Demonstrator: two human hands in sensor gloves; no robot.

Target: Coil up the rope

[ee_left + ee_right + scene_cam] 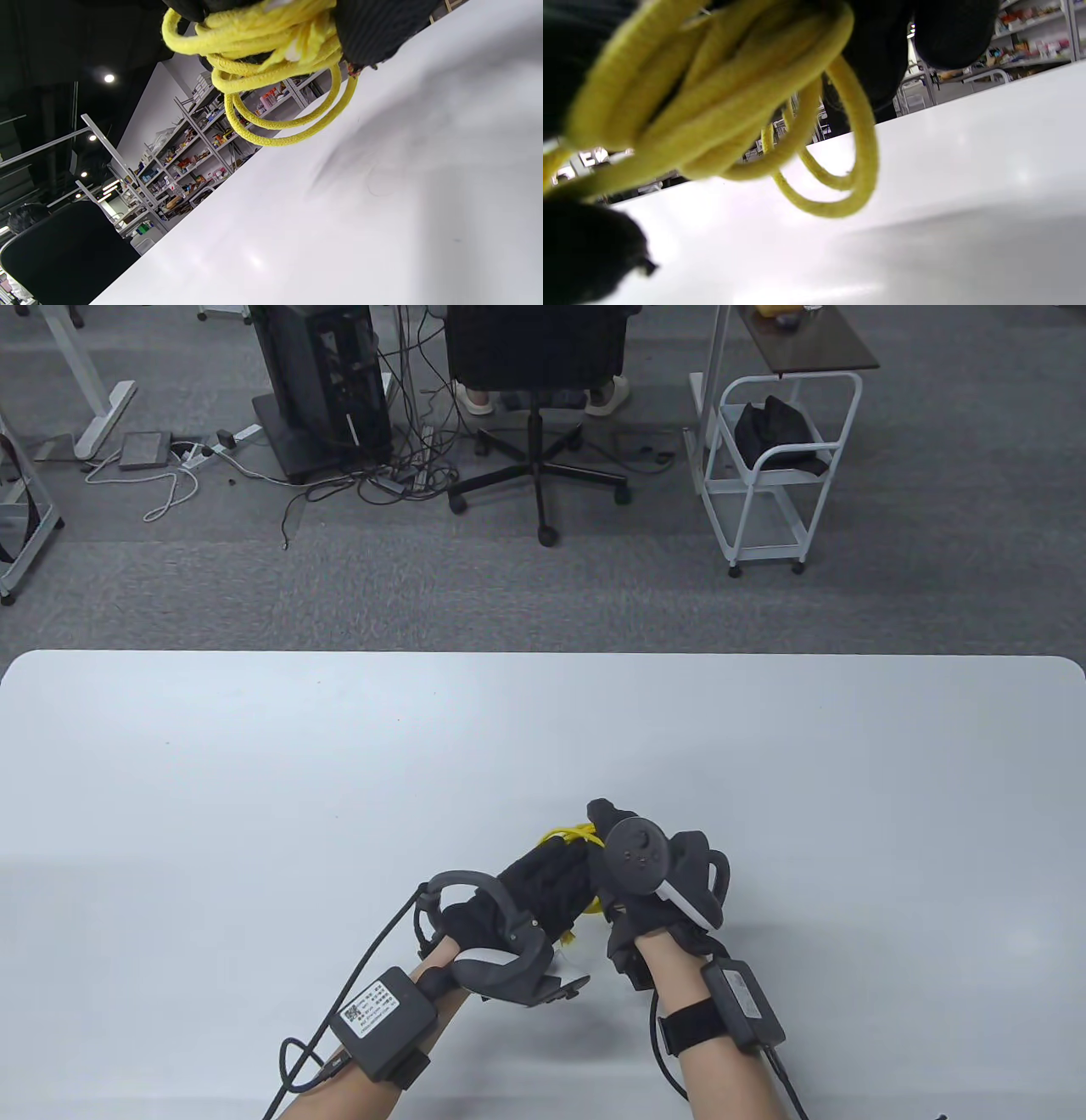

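Note:
A yellow rope [567,837] is gathered into a bundle of loops held between both hands, a little above the white table [254,780]. My left hand [543,882] grips the bundle from the left; in the left wrist view the loops [271,84] hang from its gloved fingers [373,29]. My right hand [632,865] holds the same bundle from the right; in the right wrist view the coils [721,106] fill the upper left under its fingers [950,34]. Most of the rope is hidden by the hands in the table view.
The white table's far edge [543,653] runs across the table view. Beyond it on the floor stand an office chair [536,390], a white cart [772,466] and a computer tower [322,381] with cables.

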